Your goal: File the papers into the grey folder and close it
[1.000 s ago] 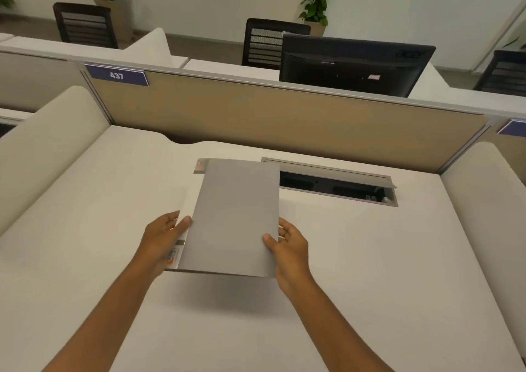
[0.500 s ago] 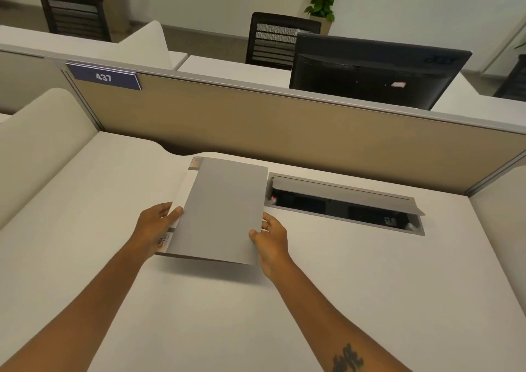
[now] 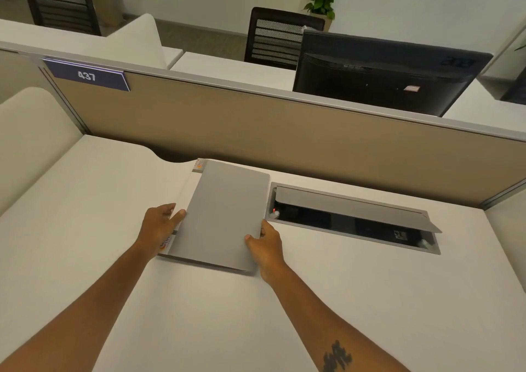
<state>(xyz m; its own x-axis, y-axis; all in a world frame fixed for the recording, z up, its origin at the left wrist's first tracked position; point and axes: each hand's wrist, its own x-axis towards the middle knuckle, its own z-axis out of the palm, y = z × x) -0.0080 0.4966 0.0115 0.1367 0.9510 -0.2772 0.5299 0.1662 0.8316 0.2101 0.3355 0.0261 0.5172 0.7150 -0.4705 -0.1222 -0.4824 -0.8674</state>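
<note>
The grey folder (image 3: 222,215) lies nearly flat on the white desk (image 3: 355,300), its cover down over the papers. White papers (image 3: 185,189) with an orange mark stick out along its left edge. My left hand (image 3: 159,226) rests on that left edge, fingers on the papers and folder. My right hand (image 3: 264,243) pinches the folder's right edge near the front corner.
An open cable tray (image 3: 353,218) with a raised grey lid sits in the desk just right of the folder. A tan partition (image 3: 284,143) with a "437" sign (image 3: 85,75) runs behind. A black monitor (image 3: 384,72) and chairs stand beyond it.
The folder has come down from a raised tilt to lie almost flat on the desk. Both hands followed it down and farther from me.
</note>
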